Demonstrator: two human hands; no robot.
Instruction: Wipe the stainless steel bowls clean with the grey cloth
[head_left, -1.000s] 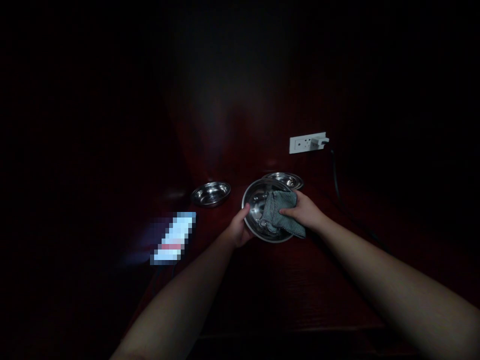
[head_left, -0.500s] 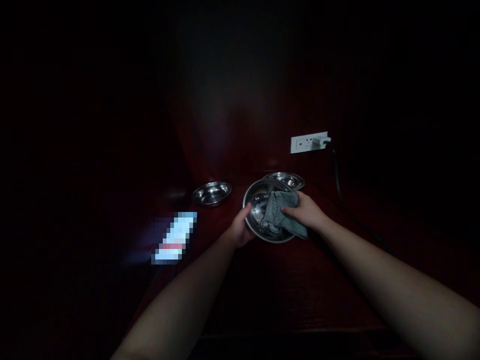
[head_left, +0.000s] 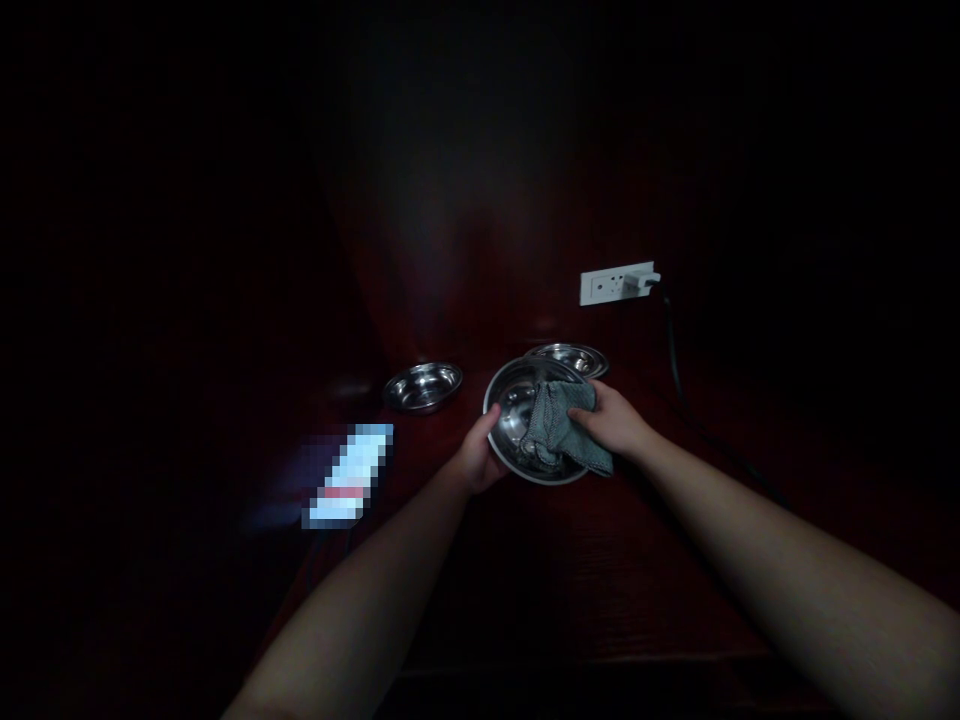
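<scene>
A shiny metal bowl is held tilted above the dark red table, its inside facing me. My left hand grips its left rim, thumb over the edge and fingers underneath. At the right side, my right hand holds a grey-green cloth, which is draped over the rim and lies against the inside of the bowl. The right thumb presses on the cloth; its other fingers are mostly hidden behind cloth and bowl.
Behind the held bowl lies a metal dish, partly covered by it. Another metal bowl stands to the left. A lit, pixelated screen is nearer on the left. A wall socket has a plug and dark cable running down to the right.
The bowl has shifted very slightly left with my left hand. My right thumb has moved a little on the cloth; both grips stay the same.
</scene>
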